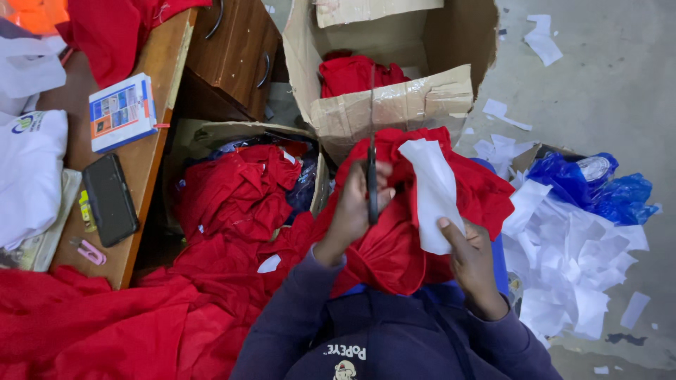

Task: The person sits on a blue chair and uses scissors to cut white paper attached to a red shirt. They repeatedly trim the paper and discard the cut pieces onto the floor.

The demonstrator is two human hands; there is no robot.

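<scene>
My left hand point(350, 211) is gripping scissors point(371, 165) pointing up, and my right hand point(470, 257) pinches a white paper piece point(433, 193) just beside them, over red cloth point(394, 246) on my lap. There's an open brown cardboard box point(394, 105) ahead and a small blue-white box point(121, 112) on the wooden table point(151, 162) to the left.

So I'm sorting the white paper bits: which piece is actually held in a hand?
The long white piece pinched by the right hand over the red cloth; the others lie loose in the pile on the floor.
</scene>
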